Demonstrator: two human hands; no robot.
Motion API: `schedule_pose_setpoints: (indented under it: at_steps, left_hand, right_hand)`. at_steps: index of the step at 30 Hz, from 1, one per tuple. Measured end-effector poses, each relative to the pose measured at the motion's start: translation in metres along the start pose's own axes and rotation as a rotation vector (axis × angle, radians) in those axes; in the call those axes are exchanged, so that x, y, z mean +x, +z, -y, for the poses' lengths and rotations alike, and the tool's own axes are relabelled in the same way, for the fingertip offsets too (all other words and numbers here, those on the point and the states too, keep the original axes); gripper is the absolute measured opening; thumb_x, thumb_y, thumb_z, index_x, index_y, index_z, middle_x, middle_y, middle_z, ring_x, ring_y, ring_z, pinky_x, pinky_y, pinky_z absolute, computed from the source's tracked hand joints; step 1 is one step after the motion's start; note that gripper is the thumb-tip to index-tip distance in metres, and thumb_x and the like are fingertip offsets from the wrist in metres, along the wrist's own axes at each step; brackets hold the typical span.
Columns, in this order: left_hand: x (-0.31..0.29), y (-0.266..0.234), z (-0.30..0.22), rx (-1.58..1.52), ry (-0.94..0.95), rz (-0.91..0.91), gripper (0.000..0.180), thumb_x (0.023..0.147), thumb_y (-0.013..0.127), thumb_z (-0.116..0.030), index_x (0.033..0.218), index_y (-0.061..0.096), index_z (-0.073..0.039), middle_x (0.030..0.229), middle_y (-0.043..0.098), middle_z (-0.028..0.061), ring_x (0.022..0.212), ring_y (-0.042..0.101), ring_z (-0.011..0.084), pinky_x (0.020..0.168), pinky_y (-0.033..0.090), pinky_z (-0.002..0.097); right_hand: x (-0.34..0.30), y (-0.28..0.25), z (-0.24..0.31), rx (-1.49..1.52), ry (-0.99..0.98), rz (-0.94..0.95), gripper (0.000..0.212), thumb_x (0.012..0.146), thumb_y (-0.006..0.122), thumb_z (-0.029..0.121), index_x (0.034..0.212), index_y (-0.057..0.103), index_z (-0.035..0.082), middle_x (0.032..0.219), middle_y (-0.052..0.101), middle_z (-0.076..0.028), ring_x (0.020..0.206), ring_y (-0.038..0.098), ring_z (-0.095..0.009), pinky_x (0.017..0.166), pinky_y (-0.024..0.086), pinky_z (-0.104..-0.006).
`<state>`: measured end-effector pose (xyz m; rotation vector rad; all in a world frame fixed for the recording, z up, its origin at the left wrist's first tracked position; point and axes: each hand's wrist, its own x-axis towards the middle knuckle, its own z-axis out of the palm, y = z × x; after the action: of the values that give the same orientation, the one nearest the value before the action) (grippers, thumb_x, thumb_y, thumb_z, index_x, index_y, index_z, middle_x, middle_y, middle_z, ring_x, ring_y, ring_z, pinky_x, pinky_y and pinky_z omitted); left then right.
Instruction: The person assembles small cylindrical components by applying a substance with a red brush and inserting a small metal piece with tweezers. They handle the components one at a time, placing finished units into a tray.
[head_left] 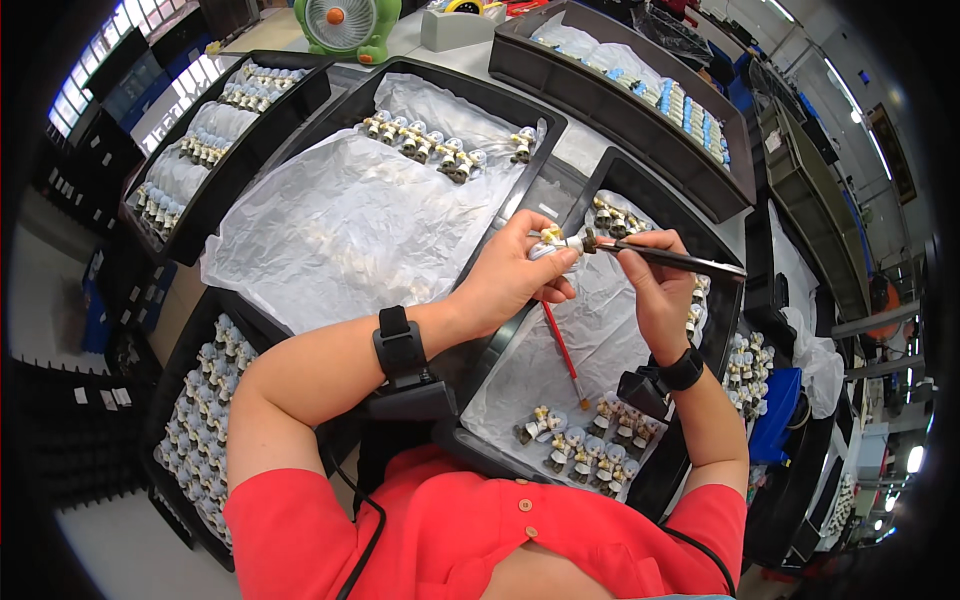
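Left hand (515,265) pinched one small white-and-yellow figurine (562,246) between thumb and fingers. The figurine was off the paper, tipped sideways above the left edge of the black work tray (478,448), toward its far end, dark base facing right.

Right hand (660,295) pinched a dark pen-like tool (680,260) in a writing grip; its tip was at the figurine's base. Couldn't tell if they touched.

Red-handled brush (563,345) slanted over the work tray's white paper (610,335), bristles toward the near edge, upper end by the left fingers. Couldn't tell if those fingers had it.

Same tray: clustered figurines (583,457) at the near edge and near right corner, more at the far left corner and along the right edge.

Next tray left (440,72): paper-lined, figurine row (420,140) near the far edge, a single one by the far right corner. Grey-brown bin (610,105) on the counter beyond: figurines with blue strips. Green fan (345,25) at the counter's far edge.
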<state>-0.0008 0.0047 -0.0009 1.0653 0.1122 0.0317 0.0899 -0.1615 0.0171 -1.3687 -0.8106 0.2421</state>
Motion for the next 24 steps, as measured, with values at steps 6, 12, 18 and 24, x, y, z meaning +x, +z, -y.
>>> schedule_pose_setpoints:
  at_steps: [6, 12, 18, 24]
  left_hand:
    - [-0.001, 0.001, -0.004, 0.073, -0.010, 0.023, 0.031, 0.084, 0.061, -0.016, 0.106, 0.043, -0.003, 0.086, 0.056, 0.0050, 0.067, 0.059, 0.0090, 0.055, 0.048, 0.0182]
    - [-0.002, 0.003, -0.005, 0.093, 0.013, -0.004, 0.030, 0.083, 0.062, -0.016, 0.103, 0.046, -0.001, 0.084, 0.056, 0.0042, 0.062, 0.056, 0.0069, 0.052, 0.045, 0.0167]
    - [0.000, 0.001, -0.003, 0.096, 0.011, -0.011, 0.029, 0.082, 0.063, -0.015, 0.102, 0.046, -0.002, 0.082, 0.056, 0.0038, 0.061, 0.055, 0.0066, 0.050, 0.044, 0.0166]
    - [0.001, 0.001, -0.003, 0.127, 0.028, -0.016, 0.029, 0.082, 0.063, -0.015, 0.101, 0.047, -0.002, 0.080, 0.056, 0.0029, 0.060, 0.054, 0.0059, 0.050, 0.043, 0.0165]
  right_hand:
    - [0.007, -0.005, 0.002, 0.187, 0.119, -0.045, 0.012, 0.087, 0.052, 0.006, 0.096, 0.047, 0.000, 0.094, 0.059, -0.014, 0.091, 0.062, -0.023, 0.084, 0.049, -0.0323]
    - [0.005, -0.008, -0.001, 0.086, 0.197, -0.028, 0.013, 0.087, 0.054, 0.008, 0.096, 0.048, 0.000, 0.094, 0.060, -0.014, 0.088, 0.063, -0.022, 0.083, 0.049, -0.0316]
    - [0.007, -0.011, -0.003, 0.195, 0.326, -0.030, 0.015, 0.086, 0.055, 0.008, 0.098, 0.051, 0.001, 0.093, 0.061, -0.013, 0.088, 0.063, -0.021, 0.082, 0.050, -0.0306]
    - [0.008, -0.016, -0.005, 0.233, 0.398, -0.009, 0.017, 0.085, 0.057, 0.009, 0.099, 0.052, 0.001, 0.092, 0.061, -0.011, 0.087, 0.063, -0.020, 0.083, 0.049, -0.0306]
